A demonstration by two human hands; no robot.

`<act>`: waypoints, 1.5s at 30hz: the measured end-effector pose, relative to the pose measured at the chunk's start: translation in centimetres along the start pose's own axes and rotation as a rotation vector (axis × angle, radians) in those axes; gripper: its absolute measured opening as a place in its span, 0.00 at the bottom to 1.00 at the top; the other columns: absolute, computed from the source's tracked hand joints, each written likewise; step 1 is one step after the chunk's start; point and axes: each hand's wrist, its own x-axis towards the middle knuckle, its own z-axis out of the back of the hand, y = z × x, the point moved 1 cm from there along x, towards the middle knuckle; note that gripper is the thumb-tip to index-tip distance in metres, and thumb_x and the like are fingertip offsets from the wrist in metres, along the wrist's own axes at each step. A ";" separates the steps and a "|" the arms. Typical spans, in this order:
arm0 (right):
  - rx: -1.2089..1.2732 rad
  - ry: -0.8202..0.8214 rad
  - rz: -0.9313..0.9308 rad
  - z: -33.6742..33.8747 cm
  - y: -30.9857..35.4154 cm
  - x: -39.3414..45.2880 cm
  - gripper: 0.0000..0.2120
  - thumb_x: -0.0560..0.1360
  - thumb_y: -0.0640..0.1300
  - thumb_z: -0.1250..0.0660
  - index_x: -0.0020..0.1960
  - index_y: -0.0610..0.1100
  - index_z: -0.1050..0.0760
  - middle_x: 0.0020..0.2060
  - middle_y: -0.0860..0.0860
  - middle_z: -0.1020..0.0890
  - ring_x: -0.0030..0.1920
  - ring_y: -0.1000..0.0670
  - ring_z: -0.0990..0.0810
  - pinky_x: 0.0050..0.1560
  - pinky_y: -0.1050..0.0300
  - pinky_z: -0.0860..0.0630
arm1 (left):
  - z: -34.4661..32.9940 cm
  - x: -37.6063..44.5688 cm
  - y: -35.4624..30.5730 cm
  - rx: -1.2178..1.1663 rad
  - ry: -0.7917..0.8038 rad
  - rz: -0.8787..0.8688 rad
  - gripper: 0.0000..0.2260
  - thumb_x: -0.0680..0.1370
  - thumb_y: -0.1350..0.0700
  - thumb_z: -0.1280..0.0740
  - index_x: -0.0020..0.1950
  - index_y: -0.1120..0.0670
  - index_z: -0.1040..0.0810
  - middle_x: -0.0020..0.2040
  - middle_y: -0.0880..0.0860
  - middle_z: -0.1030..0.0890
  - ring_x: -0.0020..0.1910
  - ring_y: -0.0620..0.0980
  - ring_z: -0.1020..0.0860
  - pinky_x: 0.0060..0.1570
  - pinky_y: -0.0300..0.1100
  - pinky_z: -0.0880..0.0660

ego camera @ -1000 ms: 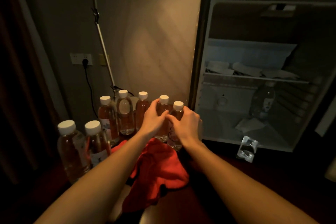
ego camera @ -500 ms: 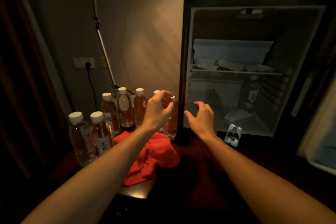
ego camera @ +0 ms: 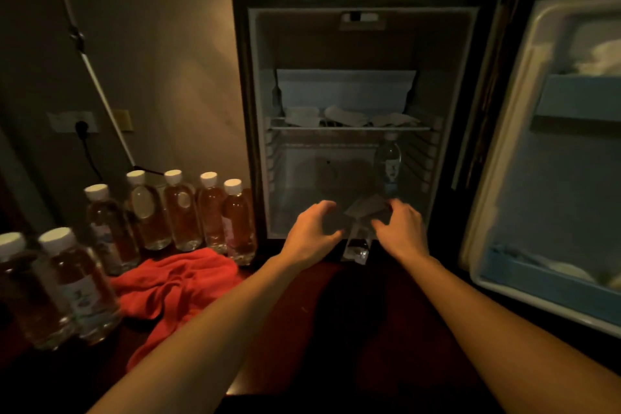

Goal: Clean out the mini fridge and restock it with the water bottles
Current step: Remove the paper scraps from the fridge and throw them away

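The mini fridge (ego camera: pixel 258 111) stands open in front of me. One water bottle (ego camera: pixel 388 163) stands inside at the lower right, behind a crumpled white paper (ego camera: pixel 366 207) on the fridge floor. More crumpled papers (ego camera: pixel 339 115) lie on the wire shelf. My left hand (ego camera: pixel 312 228) and my right hand (ego camera: pixel 400 228) reach into the bottom of the fridge, fingers apart, on either side of the paper, holding nothing. A clear glass (ego camera: pixel 358 242) lies on its side at the fridge's front edge between my hands. Several water bottles (ego camera: pixel 183 212) with white caps stand in rows left of the fridge.
A red cloth (ego camera: pixel 174 282) lies crumpled on the dark wooden surface (ego camera: pixel 369 329) by the bottles. The fridge door (ego camera: pixel 551 158) hangs open at the right with white items in its shelves. A wall socket with a black plug (ego camera: pixel 80 126) and a thin white pole (ego camera: pixel 97 84) are at the left.
My hands left the bottles at the left and moved right into the bottom of the fridge. The view swung right, bringing the open door into sight.
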 end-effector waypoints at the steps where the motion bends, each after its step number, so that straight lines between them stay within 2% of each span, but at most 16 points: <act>1: -0.014 0.053 0.002 -0.3 -0.7 0.5 0.25 0.72 0.46 0.29 0.66 0.41 0.27 0.61 0.41 0.22 0.62 0.40 0.25 0.61 0.51 0.28 | -0.8 0.2 0.1 0.020 0.029 0.017 0.24 0.72 0.53 0.27 0.66 0.54 0.27 0.60 0.53 0.21 0.60 0.49 0.23 0.60 0.47 0.25; 4: -0.036 0.220 0.020 -1.9 -2.4 1.2 0.25 0.70 0.47 0.28 0.66 0.43 0.27 0.60 0.41 0.21 0.62 0.40 0.24 0.60 0.52 0.26 | -3.0 1.0 0.6 0.053 0.083 0.056 0.22 0.68 0.50 0.29 0.61 0.53 0.26 0.56 0.54 0.20 0.56 0.52 0.22 0.53 0.50 0.23; 6: -0.031 0.267 0.036 -3.2 -3.0 1.5 0.26 0.69 0.46 0.26 0.65 0.44 0.26 0.59 0.41 0.21 0.61 0.41 0.23 0.60 0.52 0.25 | -4.0 1.5 0.9 0.067 0.101 0.083 0.23 0.67 0.50 0.29 0.61 0.52 0.25 0.56 0.54 0.19 0.56 0.54 0.21 0.51 0.49 0.23; 11: 0.032 0.234 0.077 -5.3 -3.3 2.4 0.18 0.69 0.45 0.29 0.58 0.45 0.22 0.54 0.41 0.18 0.55 0.41 0.20 0.54 0.49 0.22 | -5.1 2.9 1.3 0.039 0.128 0.134 0.24 0.62 0.48 0.27 0.59 0.47 0.23 0.52 0.50 0.17 0.52 0.52 0.19 0.46 0.46 0.22; 14: 0.050 0.224 0.062 -5.3 -3.0 2.9 0.15 0.69 0.44 0.28 0.56 0.45 0.21 0.53 0.42 0.17 0.55 0.42 0.20 0.53 0.53 0.23 | -5.2 3.6 1.5 0.049 0.136 0.171 0.20 0.64 0.47 0.28 0.56 0.45 0.22 0.51 0.49 0.17 0.52 0.52 0.19 0.45 0.45 0.22; 16: 0.091 0.210 0.040 -4.9 -3.0 3.3 0.17 0.68 0.42 0.27 0.57 0.46 0.21 0.53 0.43 0.17 0.55 0.44 0.19 0.52 0.58 0.24 | -5.1 4.1 1.5 0.026 0.082 0.185 0.18 0.67 0.43 0.32 0.56 0.46 0.22 0.52 0.49 0.17 0.52 0.52 0.19 0.47 0.47 0.22; 18: 0.137 0.166 0.028 -4.2 -3.3 3.6 0.17 0.68 0.41 0.28 0.57 0.46 0.22 0.53 0.45 0.17 0.56 0.45 0.20 0.49 0.64 0.28 | -5.0 5.1 1.5 -0.014 0.043 0.216 0.18 0.72 0.44 0.35 0.60 0.47 0.23 0.57 0.51 0.19 0.56 0.54 0.21 0.52 0.48 0.23; 22: 0.183 0.130 0.043 -2.6 -4.0 3.2 0.15 0.69 0.39 0.29 0.55 0.47 0.20 0.51 0.49 0.17 0.52 0.51 0.20 0.47 0.65 0.29 | -5.9 8.0 2.2 0.046 0.233 0.146 0.24 0.79 0.58 0.38 0.75 0.50 0.35 0.74 0.55 0.33 0.72 0.56 0.34 0.69 0.46 0.34; 24: 0.218 0.120 0.042 -1.9 -4.5 3.1 0.15 0.69 0.37 0.30 0.55 0.47 0.19 0.49 0.49 0.17 0.51 0.52 0.20 0.49 0.63 0.25 | -6.8 9.2 2.1 0.120 0.316 0.105 0.26 0.81 0.59 0.40 0.78 0.49 0.41 0.78 0.53 0.41 0.76 0.55 0.42 0.73 0.44 0.42; 26: 0.260 0.083 0.034 -1.2 -5.0 3.2 0.14 0.69 0.36 0.30 0.54 0.45 0.19 0.47 0.49 0.17 0.48 0.51 0.19 0.45 0.65 0.23 | -7.9 10.1 2.0 0.160 0.379 0.105 0.25 0.82 0.57 0.41 0.79 0.49 0.43 0.79 0.53 0.43 0.77 0.55 0.43 0.74 0.44 0.44; 28: 0.286 0.028 0.015 -0.7 -5.6 3.6 0.13 0.69 0.36 0.30 0.53 0.44 0.20 0.46 0.48 0.17 0.48 0.50 0.19 0.44 0.66 0.25 | -8.8 10.5 1.8 0.188 0.417 0.139 0.24 0.82 0.55 0.41 0.78 0.50 0.42 0.78 0.54 0.40 0.76 0.57 0.40 0.73 0.46 0.42; 32: 0.336 0.030 -0.038 -0.3 -6.4 3.8 0.16 0.70 0.37 0.30 0.57 0.46 0.23 0.51 0.48 0.18 0.53 0.49 0.20 0.52 0.61 0.26 | -10.4 11.3 3.4 0.205 0.369 0.150 0.25 0.76 0.50 0.40 0.74 0.49 0.35 0.73 0.56 0.32 0.71 0.60 0.33 0.70 0.52 0.34; 36: 0.365 0.031 -0.023 0.0 -6.2 3.6 0.19 0.72 0.38 0.30 0.61 0.46 0.26 0.51 0.53 0.20 0.53 0.53 0.21 0.49 0.67 0.29 | -9.8 10.3 1.9 0.137 0.287 0.145 0.16 0.80 0.59 0.42 0.66 0.52 0.25 0.67 0.58 0.25 0.64 0.60 0.26 0.62 0.49 0.28; 39: 0.350 0.024 -0.023 0.6 -6.0 3.1 0.18 0.73 0.39 0.29 0.62 0.46 0.26 0.49 0.55 0.21 0.52 0.55 0.22 0.52 0.64 0.29 | -8.8 9.1 1.1 0.102 0.228 0.155 0.13 0.83 0.58 0.45 0.62 0.59 0.24 0.64 0.61 0.24 0.61 0.61 0.25 0.59 0.48 0.28; 42: 0.336 0.036 0.006 1.4 -5.7 1.8 0.18 0.72 0.40 0.28 0.60 0.46 0.23 0.48 0.54 0.19 0.51 0.55 0.21 0.51 0.65 0.27 | -7.0 7.2 -0.1 0.051 0.184 0.142 0.14 0.83 0.55 0.45 0.62 0.58 0.24 0.63 0.61 0.24 0.60 0.60 0.25 0.57 0.46 0.30; 45: 0.313 0.002 0.040 2.3 -5.5 -0.2 0.18 0.69 0.41 0.26 0.58 0.46 0.21 0.45 0.54 0.18 0.46 0.57 0.20 0.48 0.68 0.27 | -5.7 5.0 -1.5 0.050 0.146 0.050 0.11 0.80 0.52 0.40 0.46 0.56 0.23 0.48 0.60 0.20 0.48 0.59 0.22 0.45 0.47 0.29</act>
